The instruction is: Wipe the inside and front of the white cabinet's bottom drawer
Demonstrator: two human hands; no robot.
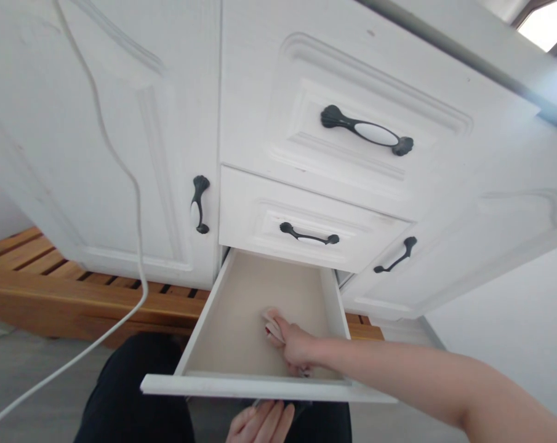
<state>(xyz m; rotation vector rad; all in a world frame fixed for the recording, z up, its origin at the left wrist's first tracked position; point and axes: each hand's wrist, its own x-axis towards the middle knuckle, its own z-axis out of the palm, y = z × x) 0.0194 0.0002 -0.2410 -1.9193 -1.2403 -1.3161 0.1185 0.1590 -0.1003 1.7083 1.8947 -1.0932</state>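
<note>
At lower centre, the right hand (299,347) grips a cloth (272,319) inside the open drawer (234,320), apparently for wiping, while the left hand (262,424), its grip unclear, curls at the drawer front (241,386); the next stroke presumably calls for a steady drawer.

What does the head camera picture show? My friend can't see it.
A right hand holds a pale pink cloth inside an open drawer of a white cabinet; the left hand is at the drawer's front. Black handles dot the cabinet, and a white cable hangs on the picture's left.
</note>
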